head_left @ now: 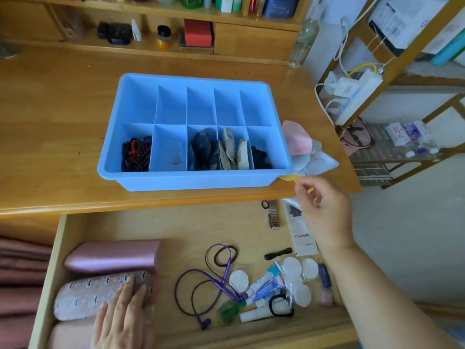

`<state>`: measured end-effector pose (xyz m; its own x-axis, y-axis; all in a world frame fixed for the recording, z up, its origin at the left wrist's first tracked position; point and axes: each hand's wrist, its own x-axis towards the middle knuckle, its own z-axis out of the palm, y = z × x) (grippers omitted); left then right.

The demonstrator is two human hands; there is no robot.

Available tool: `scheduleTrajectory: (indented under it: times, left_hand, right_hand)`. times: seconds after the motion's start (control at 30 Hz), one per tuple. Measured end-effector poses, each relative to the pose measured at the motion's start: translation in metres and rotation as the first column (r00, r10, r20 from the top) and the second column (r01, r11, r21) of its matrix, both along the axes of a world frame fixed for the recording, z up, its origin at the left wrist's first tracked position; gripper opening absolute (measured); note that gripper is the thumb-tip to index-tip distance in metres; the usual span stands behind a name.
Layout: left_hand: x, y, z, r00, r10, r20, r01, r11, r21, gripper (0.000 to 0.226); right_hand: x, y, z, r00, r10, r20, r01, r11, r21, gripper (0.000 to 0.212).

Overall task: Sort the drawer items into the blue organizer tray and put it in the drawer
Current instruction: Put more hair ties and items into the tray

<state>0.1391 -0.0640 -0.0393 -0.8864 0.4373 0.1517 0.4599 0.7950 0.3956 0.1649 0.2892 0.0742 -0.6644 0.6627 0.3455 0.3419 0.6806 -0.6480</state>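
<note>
The blue organizer tray (193, 178) stands on the desk above the open drawer (181, 222). Its front row holds dark bead bracelets (136, 153), dark packets (203, 149), beige packets (234, 149) and a black scrunchie (260, 157); the back row is bare. My left hand (120, 316) rests flat on a patterned case (85, 293) in the drawer. My right hand (324, 210) hovers by the tray's front right corner, fingers curled, pinching a small yellow piece (310, 190), just below a pile of pastel pieces (302, 147).
In the drawer lie a pink case (113, 258), purple earphones (214, 280), hair ties (225, 255), cotton pads (292, 268), tubes (264, 285), a watch band (273, 215) and a labelled packet (302, 235). Shelves with bottles stand behind; a wire rack (382, 147) stands right.
</note>
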Motion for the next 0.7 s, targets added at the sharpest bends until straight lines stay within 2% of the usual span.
scheduleTrajectory:
  times: [0.07,0.1,0.2,0.27,0.3,0.37,0.47,0.5,0.53,0.63,0.7]
  left_hand:
    - [0.003,0.001,0.005,0.999,0.038,0.005,-0.038,0.999,0.037,0.043]
    - [0.005,-0.001,0.005,0.998,0.054,0.031,-0.054,0.998,0.022,0.045]
    - [0.006,-0.001,0.005,0.998,0.054,0.027,-0.055,0.998,0.022,0.046]
    - [0.007,0.0,0.006,0.998,0.05,0.044,-0.051,0.999,0.013,0.046]
    - [0.008,0.0,0.007,0.998,0.048,0.047,-0.048,0.999,0.01,0.046]
    - [0.009,0.0,0.006,0.995,0.062,0.075,-0.063,0.998,0.019,0.045]
    - [0.009,-0.001,0.004,0.998,0.041,0.044,-0.042,0.999,0.017,0.046]
    - [0.008,-0.001,0.004,0.998,0.042,0.044,-0.042,0.999,0.013,0.047]
    - [0.007,-0.002,0.004,0.998,0.047,0.049,-0.047,0.999,0.009,0.048]
    - [0.008,0.0,0.007,0.997,0.057,0.046,-0.057,0.998,-0.001,0.048]
    - [0.009,-0.001,0.005,0.998,0.048,0.045,-0.047,0.999,-0.023,0.048]
  right_hand:
    - [0.022,-0.005,-0.032,0.979,0.029,0.201,-0.003,0.992,-0.128,0.012]
    - [0.032,-0.008,-0.049,0.94,0.07,0.335,-0.012,0.985,-0.172,0.012]
    - [0.047,-0.008,-0.097,0.693,0.202,0.692,-0.152,0.979,-0.134,0.013]
    - [0.045,-0.006,-0.114,0.523,0.239,0.818,-0.26,0.959,-0.114,0.015]
    - [0.042,-0.006,-0.119,0.466,0.246,0.85,-0.29,0.95,-0.116,0.016]
    - [0.034,-0.004,-0.126,0.437,0.253,0.863,-0.331,0.937,-0.106,0.018]
    - [0.025,-0.003,-0.126,0.444,0.263,0.857,-0.461,0.887,-0.034,0.023]
    - [0.024,-0.005,-0.121,0.473,0.278,0.836,-0.496,0.869,-0.008,0.022]
    - [0.024,-0.007,-0.114,0.54,0.304,0.785,-0.503,0.864,0.012,0.017]
    - [0.02,-0.026,-0.071,0.812,0.365,0.456,-0.435,0.899,0.055,0.008]
    - [0.01,-0.039,-0.027,0.928,0.343,0.145,-0.347,0.938,0.003,0.012]
